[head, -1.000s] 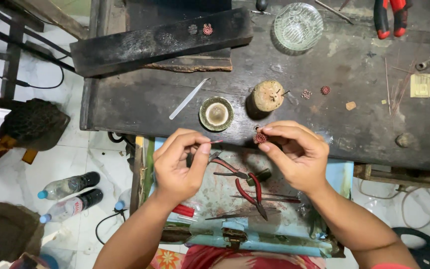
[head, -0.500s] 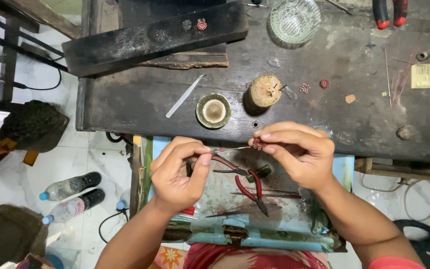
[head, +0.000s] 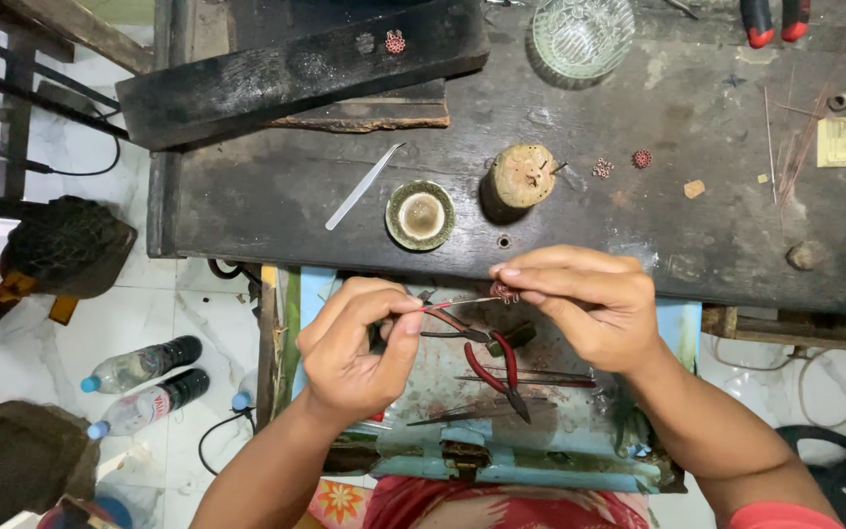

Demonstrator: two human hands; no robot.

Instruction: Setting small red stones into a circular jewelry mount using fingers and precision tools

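Observation:
My left hand (head: 359, 348) pinches thin metal tweezers (head: 452, 305) whose tips reach right to a tiny reddish round wire piece (head: 504, 291). My right hand (head: 585, 304) holds that piece between thumb and fingertips, just in front of the dark workbench's (head: 276, 196) near edge. Both hands hover over an open drawer tray (head: 580, 431) holding red-handled pliers (head: 501, 364) and thin rods.
On the bench lie a round dish (head: 421, 215), a wooden stump (head: 523, 175), flat tweezers (head: 364, 185), a glass bowl (head: 582, 35), small reddish pieces (head: 642, 158), a black plank (head: 296, 69) and red-handled tools (head: 774, 20). Two plastic bottles (head: 144, 384) lie on the floor at left.
My hands have dropped slightly toward the drawer and the tweezers' tips have closed in on the small piece in my right fingers. The view has shifted a little.

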